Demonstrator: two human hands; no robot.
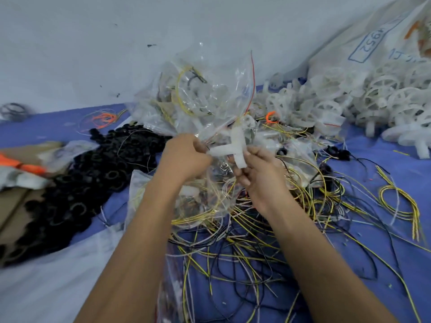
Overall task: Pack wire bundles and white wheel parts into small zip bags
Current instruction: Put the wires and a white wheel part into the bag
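Both hands meet mid-frame over a blue cloth-covered surface. Left hand has its fingers curled in a tight grip on one arm of a white wheel part, a cross-shaped plastic piece, along with the edge of a clear zip bag that stands up behind it. Right hand holds the lower arm of the same part, fingers curled under it, thumb side up. The bag has a red zip line and already carries a yellow wire loop and white pieces.

Loose wires, yellow, black and white, sprawl below and right of the hands. A separate yellow wire bundle lies far right. Pile of white wheel parts upper right, against a white sack with blue print. Black ring parts heaped on the left. More filled bags sit under the hands; contents blurred.
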